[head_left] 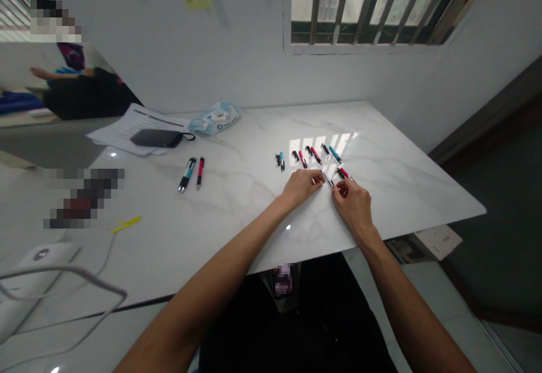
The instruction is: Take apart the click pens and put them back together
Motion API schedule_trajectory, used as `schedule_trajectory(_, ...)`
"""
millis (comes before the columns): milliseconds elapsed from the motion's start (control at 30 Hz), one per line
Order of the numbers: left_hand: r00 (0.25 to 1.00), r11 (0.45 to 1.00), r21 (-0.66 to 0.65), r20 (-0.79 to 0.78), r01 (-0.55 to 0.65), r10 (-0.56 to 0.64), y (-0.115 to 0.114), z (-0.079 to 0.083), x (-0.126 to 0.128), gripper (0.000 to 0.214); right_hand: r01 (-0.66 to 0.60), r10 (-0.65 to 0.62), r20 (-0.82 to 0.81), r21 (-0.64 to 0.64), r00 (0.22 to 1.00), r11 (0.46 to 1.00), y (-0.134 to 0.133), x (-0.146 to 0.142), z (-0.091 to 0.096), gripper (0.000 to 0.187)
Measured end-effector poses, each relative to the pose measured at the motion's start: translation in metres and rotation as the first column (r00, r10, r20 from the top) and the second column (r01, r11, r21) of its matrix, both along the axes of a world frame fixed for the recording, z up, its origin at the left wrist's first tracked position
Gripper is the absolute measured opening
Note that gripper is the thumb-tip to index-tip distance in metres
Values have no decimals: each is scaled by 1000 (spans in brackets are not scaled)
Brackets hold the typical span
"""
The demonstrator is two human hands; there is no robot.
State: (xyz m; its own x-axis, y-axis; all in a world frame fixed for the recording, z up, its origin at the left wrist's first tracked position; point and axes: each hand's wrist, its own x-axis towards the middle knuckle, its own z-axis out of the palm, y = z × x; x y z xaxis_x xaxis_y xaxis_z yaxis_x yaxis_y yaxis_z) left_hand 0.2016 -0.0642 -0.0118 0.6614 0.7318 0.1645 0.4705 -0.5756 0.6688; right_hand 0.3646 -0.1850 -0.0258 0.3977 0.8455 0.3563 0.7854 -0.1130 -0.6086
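My left hand and my right hand are close together over the white table, fingers pinched. Between their fingertips runs a thin pale rod with a dark end, which looks like a pen refill. Beyond the hands lie pen parts in small groups: a teal barrel beside a black piece, a red barrel, another red barrel and a teal barrel. One more red barrel rests just past my right fingers, partly hidden by them.
Whole pens, a teal one and a red one, lie on the left. Behind them are papers, a black pouch-like case and a wipes packet. A white device with a grey cable stands front left; a person sits far left.
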Motion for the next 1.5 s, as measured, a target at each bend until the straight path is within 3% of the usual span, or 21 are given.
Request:
schedule_trajectory(400,1000,1000,-5,16,-9,9,-3,-4,17,11,-14,14,-7,1,1000,1000,0,0,1,19)
schedule_trajectory(633,1000,999,30,-10,-18,19,-6,6,4,14,-8,8,-27,6,1000,1000,-1,0,1,20)
schedule_trajectory(767,991,986,122,-51,-118,125,11,21,-35,18,-9,10,-35,28,999,1000,-3,3,-1,19)
schedule_trajectory(867,953,946,161,-64,-282,296,36,32,-90,15,-21,22,-21,65,1000,998,-4,4,-4,19)
schedule_trajectory(933,880,880,159,-92,-448,465,51,38,-134,17,-37,36,8,109,999,993,-4,3,-4,18)
schedule_trajectory(1067,648,664,340,-175,-666,741,67,41,-210,24,-97,80,94,194,992,976,-6,1,-2,17)
schedule_trajectory(1200,504,544,376,-208,-750,838,66,34,-245,34,-189,153,160,239,975,952,-5,-1,4,15)
schedule_trajectory(1333,519,575,330,-248,-749,818,67,25,-252,37,-275,228,188,284,955,919,0,-14,17,15)
schedule_trajectory(1500,572,622,309,-244,-720,783,70,21,-252,41,-415,375,183,318,909,852,20,-53,51,16)
